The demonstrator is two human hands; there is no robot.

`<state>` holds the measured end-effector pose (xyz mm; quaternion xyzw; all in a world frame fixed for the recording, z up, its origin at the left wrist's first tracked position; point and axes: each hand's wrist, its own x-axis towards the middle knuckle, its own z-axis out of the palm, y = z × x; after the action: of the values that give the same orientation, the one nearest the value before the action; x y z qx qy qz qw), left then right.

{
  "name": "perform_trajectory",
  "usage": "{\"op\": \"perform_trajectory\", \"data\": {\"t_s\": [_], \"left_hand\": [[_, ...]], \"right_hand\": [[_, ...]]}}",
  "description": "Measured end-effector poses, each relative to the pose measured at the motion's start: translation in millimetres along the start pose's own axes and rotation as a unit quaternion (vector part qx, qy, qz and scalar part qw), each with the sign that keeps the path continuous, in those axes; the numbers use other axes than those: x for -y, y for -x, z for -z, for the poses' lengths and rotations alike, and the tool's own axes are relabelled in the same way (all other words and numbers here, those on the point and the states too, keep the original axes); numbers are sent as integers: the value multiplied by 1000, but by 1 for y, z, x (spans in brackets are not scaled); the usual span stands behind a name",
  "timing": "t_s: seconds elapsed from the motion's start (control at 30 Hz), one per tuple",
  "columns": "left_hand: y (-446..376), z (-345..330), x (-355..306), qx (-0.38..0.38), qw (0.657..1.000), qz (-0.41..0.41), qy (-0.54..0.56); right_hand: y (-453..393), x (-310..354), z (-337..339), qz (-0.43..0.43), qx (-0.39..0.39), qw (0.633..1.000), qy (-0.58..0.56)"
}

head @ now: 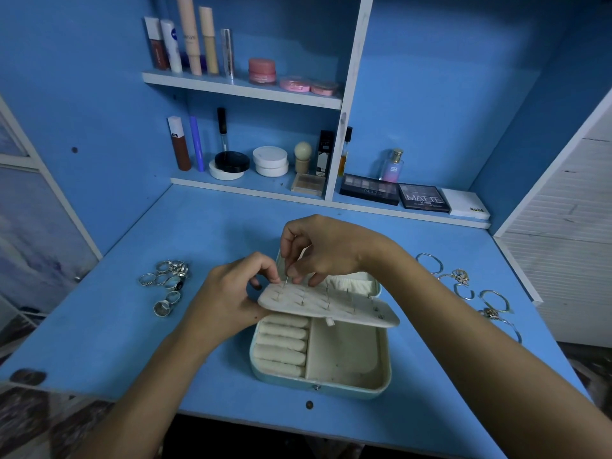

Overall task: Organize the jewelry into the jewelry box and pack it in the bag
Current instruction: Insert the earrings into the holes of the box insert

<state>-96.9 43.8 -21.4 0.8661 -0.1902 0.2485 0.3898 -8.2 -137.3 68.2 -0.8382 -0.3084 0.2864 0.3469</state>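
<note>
An open pale jewelry box [351, 376] lies on the blue desk, with cream ring rolls [281, 346] at its left and a bare compartment at its right. A cream earring panel [331, 304] with several stud posts is folded over the box. My left hand [231, 296] holds the panel's left edge. My right hand [328, 250] pinches a thin earring post [285, 280] at the panel's top left corner. Several silver rings [165, 283] lie to the left. Bracelets and pendants [463, 283] lie to the right. No bag is in view.
Blue shelves at the back carry cosmetics: tubes [185, 38], pink jars [262, 70], compacts [270, 160], a perfume bottle [392, 165] and eyeshadow palettes [424, 197]. A white slatted panel [569, 260] borders the desk at the right.
</note>
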Motion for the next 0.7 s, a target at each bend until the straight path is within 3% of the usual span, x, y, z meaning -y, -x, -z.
{"op": "perform_trajectory", "data": {"t_s": [0.7], "left_hand": [[1, 1, -1, 3, 1000, 7, -5]], "right_hand": [[2, 1, 0, 9, 1, 1000, -5]]}}
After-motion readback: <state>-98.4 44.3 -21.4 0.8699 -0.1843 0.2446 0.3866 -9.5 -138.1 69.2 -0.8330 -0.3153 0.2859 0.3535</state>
